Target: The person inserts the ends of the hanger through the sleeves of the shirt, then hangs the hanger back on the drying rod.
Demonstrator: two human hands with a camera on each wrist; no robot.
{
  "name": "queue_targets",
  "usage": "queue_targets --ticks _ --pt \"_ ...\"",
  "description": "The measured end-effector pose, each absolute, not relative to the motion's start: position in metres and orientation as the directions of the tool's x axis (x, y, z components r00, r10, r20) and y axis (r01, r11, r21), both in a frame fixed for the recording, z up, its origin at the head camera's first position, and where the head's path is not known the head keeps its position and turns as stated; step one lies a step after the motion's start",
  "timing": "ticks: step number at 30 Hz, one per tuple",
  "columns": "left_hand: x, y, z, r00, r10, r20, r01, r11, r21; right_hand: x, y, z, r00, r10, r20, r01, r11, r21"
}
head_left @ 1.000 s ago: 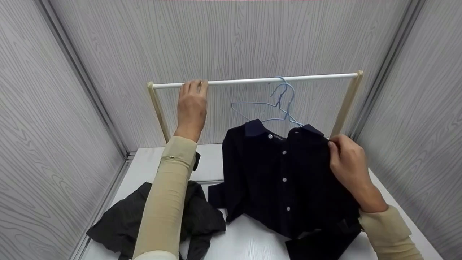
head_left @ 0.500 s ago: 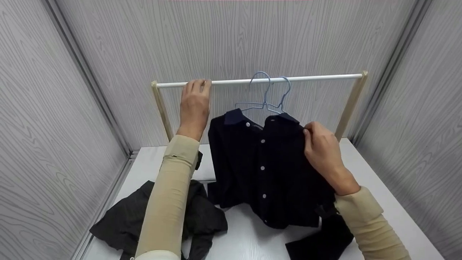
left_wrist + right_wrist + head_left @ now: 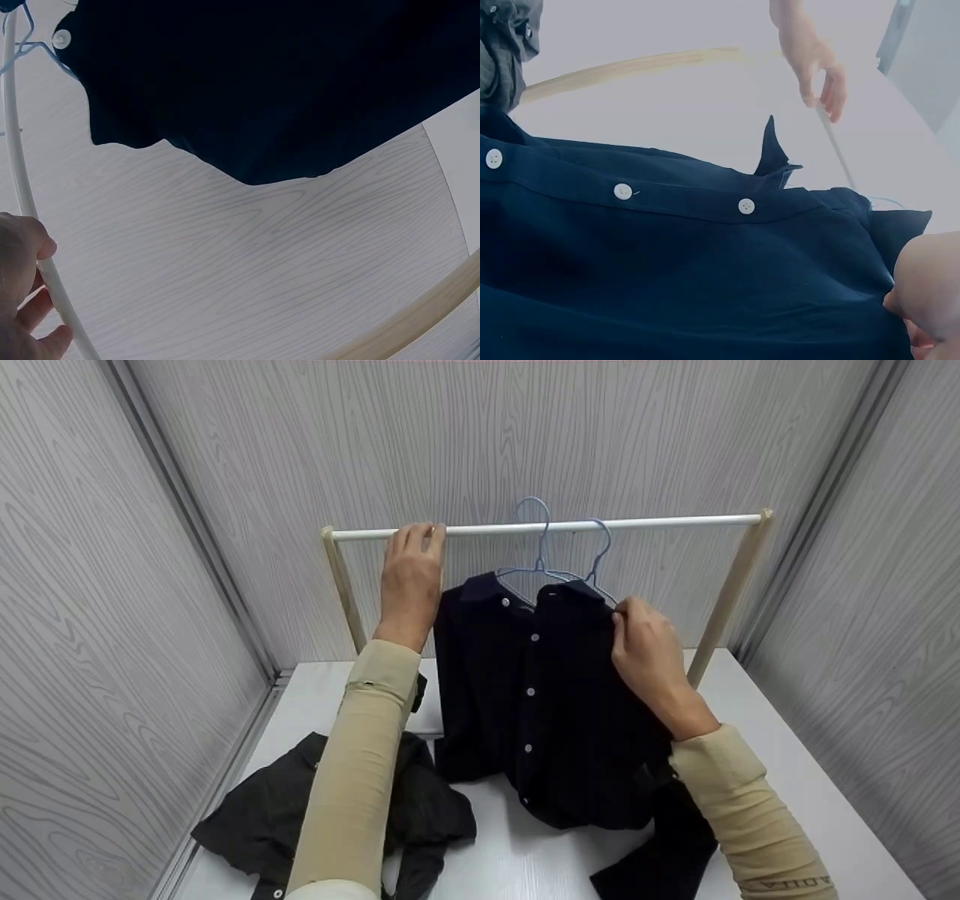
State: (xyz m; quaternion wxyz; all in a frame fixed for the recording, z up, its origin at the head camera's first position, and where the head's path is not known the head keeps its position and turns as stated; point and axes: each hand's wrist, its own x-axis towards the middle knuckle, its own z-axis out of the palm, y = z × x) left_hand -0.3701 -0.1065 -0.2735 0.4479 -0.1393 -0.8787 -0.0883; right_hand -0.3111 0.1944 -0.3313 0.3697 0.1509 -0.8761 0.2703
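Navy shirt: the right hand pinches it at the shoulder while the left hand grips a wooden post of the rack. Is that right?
Not the wooden post: the left hand grips the white rail, as the left wrist view shows. The rest stands: the right hand pinches the navy shirt at the shoulder.

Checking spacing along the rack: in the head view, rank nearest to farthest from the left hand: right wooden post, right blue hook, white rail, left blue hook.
From the left hand:
1. White rail: in its grip.
2. Left blue hook: to its right.
3. Right blue hook: farther right.
4. Right wooden post: rail's right end.
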Motion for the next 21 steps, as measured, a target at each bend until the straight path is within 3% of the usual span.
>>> queue_targets --ticks 21 --pt "-0.37 -0.106 -0.275 -0.565 0.17 0.807 0.327 0.945 0.03 -0.318 0.195 -0.36 -0.763 -0.03 0.646 -0.378 0.831 -0.408"
